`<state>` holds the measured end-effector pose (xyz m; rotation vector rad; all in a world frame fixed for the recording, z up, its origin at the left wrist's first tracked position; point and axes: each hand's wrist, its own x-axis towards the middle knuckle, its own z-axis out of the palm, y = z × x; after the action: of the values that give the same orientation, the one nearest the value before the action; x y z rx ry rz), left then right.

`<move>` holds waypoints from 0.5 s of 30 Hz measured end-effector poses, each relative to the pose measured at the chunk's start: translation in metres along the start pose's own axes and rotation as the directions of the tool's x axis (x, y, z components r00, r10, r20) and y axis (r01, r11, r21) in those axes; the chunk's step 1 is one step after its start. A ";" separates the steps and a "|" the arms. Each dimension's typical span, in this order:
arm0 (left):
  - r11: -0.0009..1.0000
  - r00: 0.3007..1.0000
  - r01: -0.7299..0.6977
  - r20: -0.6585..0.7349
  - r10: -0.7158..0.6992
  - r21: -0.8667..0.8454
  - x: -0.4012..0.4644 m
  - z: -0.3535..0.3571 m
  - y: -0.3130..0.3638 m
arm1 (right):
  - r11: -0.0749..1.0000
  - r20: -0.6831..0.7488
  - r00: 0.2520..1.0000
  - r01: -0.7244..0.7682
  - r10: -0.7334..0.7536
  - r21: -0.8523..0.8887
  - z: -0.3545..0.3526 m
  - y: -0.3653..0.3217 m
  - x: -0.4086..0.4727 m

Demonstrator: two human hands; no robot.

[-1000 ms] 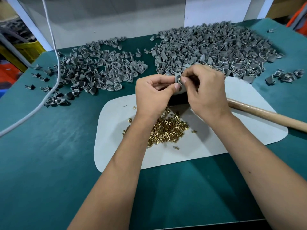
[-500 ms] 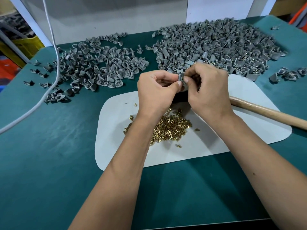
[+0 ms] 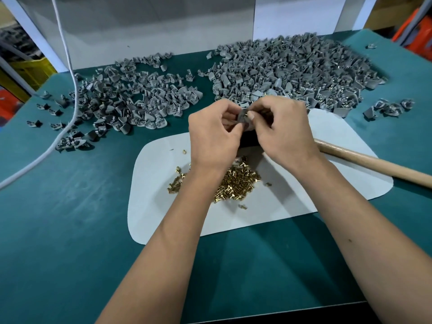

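Part (image 3: 243,117), one, pinched by left hand (image 3: 212,139) and right hand (image 3: 284,134), two grey piles (image 3: 145,101), one brass heap (image 3: 238,183)

My one camera rides on my head, wide-angled, facing forward and down onto the desk (image 3: 58,230); my left hand (image 3: 214,139) and right hand (image 3: 284,134) sit close, near mid-frame.

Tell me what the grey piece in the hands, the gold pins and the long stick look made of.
Grey piece: likely moulded plastic, matt, evenly grey. Gold pins: probably brass, bright yellow metallic glint. Stick: wood, smooth, pale tan with soft sheen.
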<state>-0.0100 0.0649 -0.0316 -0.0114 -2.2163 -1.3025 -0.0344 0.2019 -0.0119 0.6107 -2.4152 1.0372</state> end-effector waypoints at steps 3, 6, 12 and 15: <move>0.998 1.000 0.010 -0.023 -0.008 0.065 0.001 -0.003 0.000 | 0.999 0.072 0.997 -0.038 0.040 -0.030 -0.016 0.008 0.007; 0.995 0.998 -0.010 -0.053 0.016 0.104 0.002 -0.006 0.001 | 0.987 0.172 0.980 -0.075 0.100 -0.145 -0.032 0.017 0.013; 0.967 0.998 -0.030 0.068 0.014 0.251 0.005 -0.006 -0.010 | 0.873 0.316 0.885 -0.175 0.342 -0.456 -0.061 0.036 0.009; 0.981 0.996 0.032 0.078 -0.048 0.191 0.007 -0.004 -0.014 | 0.815 0.421 0.790 -0.163 0.445 -0.556 -0.067 0.042 0.005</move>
<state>-0.0177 0.0526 -0.0383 0.0527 -2.4148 -1.1243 -0.0472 0.2767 0.0094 0.3358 -3.2064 0.3089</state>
